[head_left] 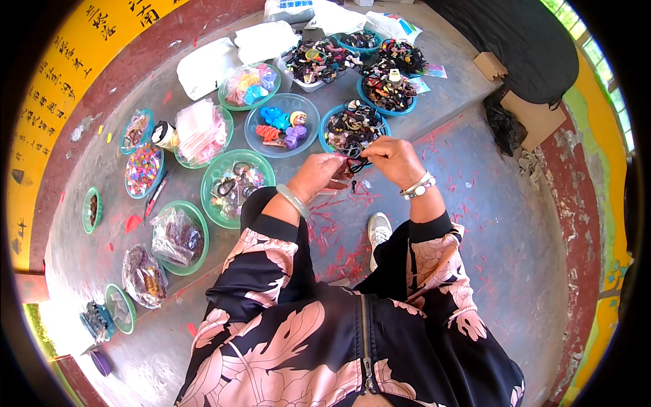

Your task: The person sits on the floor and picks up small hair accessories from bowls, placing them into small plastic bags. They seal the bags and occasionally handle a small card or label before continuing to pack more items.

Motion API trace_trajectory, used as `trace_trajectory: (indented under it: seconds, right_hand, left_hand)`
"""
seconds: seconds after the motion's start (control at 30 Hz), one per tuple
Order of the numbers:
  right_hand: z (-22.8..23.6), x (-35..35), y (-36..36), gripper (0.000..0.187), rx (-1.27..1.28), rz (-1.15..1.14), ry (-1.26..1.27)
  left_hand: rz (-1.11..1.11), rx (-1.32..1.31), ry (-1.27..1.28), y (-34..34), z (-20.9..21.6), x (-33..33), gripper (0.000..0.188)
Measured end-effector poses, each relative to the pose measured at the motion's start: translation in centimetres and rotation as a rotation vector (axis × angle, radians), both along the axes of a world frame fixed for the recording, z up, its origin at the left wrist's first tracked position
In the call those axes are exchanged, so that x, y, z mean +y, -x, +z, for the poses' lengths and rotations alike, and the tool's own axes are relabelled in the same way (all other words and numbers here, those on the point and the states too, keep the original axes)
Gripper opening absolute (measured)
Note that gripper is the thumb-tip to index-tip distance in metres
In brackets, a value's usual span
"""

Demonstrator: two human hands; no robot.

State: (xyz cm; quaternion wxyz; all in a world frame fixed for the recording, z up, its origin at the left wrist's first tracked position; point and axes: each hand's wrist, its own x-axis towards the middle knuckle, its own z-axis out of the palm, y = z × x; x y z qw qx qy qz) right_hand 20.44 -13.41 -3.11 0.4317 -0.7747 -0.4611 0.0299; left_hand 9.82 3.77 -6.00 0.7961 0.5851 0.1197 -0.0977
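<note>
Before hands (356, 166) — teal bowl (330, 119) — dark hair ties (352, 127).

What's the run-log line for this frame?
left hand: pinching small dark hair accessory | right hand: pinching same piece | below: grey floor | nearest: teal bowl of dark accessories

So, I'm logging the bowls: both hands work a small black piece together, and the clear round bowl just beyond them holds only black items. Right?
Not quite. The head view shows the left hand and right hand sharing the small black piece, but the clear round bowl holds blue, red and purple plastic pieces, not black ones.
</note>
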Motion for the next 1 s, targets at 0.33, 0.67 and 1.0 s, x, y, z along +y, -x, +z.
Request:
trace_trajectory:
  seconds: [0.33, 0.67, 1.0]
  right_hand:
    - [0.5, 0.7, 1.2, 0.014, -0.143, -0.056, 0.082]
    - [1.5, 0.8, 1.8, 0.02, 0.092, -0.069, 0.087]
    - [1.7, 0.6, 1.2, 0.013, 0.433, -0.002, -0.036]
  left_hand:
    - [-0.055, -0.146, -0.366, -0.4, -1.9, 0.1, 0.032]
    - [-0.067, -0.048, -0.259, -0.5, -1.6, 0.0, 0.033]
    - [-0.039, 0.039, 0.023, -0.1, -0.3, 0.0, 0.03]
